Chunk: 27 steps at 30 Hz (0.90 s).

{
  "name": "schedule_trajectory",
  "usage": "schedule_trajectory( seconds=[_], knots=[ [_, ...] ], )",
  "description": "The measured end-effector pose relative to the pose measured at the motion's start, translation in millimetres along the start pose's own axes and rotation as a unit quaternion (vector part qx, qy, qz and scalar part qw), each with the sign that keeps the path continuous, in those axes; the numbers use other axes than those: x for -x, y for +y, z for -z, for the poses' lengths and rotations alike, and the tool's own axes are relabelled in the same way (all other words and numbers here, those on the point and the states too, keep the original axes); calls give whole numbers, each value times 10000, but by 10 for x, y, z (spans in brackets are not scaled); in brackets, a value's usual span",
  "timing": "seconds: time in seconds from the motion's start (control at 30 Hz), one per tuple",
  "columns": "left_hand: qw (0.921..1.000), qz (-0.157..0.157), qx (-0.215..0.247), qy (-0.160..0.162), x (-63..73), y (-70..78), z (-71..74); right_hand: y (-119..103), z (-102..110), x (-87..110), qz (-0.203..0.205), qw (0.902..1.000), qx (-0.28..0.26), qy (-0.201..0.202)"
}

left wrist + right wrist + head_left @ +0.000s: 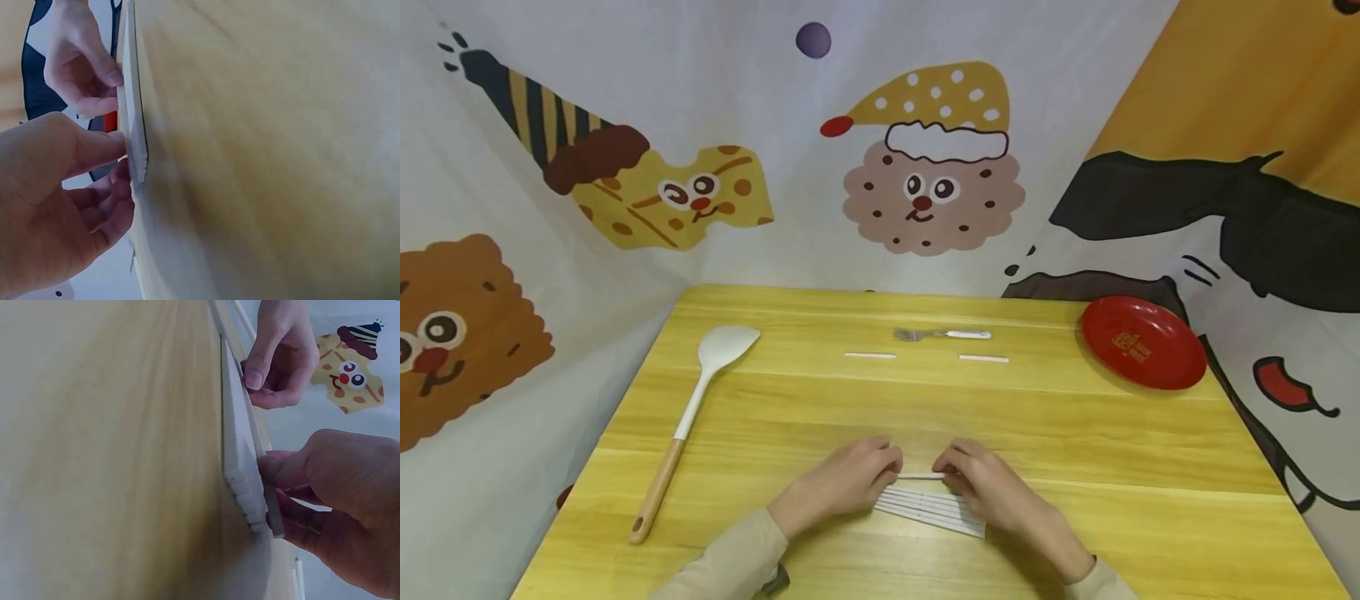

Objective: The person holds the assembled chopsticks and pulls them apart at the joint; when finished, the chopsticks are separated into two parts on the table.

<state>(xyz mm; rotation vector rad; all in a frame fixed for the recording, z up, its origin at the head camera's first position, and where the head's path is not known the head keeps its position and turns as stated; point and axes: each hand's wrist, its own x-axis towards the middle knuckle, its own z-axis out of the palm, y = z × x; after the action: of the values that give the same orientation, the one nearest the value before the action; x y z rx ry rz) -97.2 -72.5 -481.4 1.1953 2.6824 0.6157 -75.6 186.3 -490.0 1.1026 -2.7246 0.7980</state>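
Note:
Between my two hands is a thin white stick (921, 476), pinched near its left end by my left hand (853, 477) and near its right end by my right hand (992, 490). Just on the near side of it, several similar white sticks (928, 507) lie side by side on the table, their right ends stepped. In the right wrist view, the held stick (270, 509) runs along the far edge of this row (240, 450), with thumb and fingers at its end. The left wrist view shows the left thumb and fingertips (115, 145) at the row's other end.
Farther back on the wooden table (805, 400) lie two separate white sticks, a left one (870, 356) and a right one (983, 359). Behind them is a fork (943, 335). A white spatula with a wooden handle (662, 479) lies left; a red plate (1142, 343) is at back right.

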Motion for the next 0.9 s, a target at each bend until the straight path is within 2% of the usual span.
schedule_trajectory(
  seconds=[0.17, 0.33, 0.47, 0.57, 0.73, 0.9],
  knots=[
    [9991, -86, -3, 425, -37, -35, 41, 6, 59, -143, 128, 9998, 32, 175],
    [9949, -363, 136, 933, -121, -13, 173, -8, 177, -318, 162, 9994, -182, 250],
    [9943, -273, 462, 925, -209, 35, 288, -20, 238, -450, 194, 9982, -381, 408],
    [9942, -156, 472, 949, -265, 49, 335, -31, 255, -540, 166, 9973, -552, 445],
    [9908, -108, 220, 1333, -314, 30, 370, -46, 254, -652, 70, 9964, -770, 339],
    [9870, -2, 501, 1527, -335, 10, 385, -12, 223, -694, 394, 9936, -936, 503]
  ],
)
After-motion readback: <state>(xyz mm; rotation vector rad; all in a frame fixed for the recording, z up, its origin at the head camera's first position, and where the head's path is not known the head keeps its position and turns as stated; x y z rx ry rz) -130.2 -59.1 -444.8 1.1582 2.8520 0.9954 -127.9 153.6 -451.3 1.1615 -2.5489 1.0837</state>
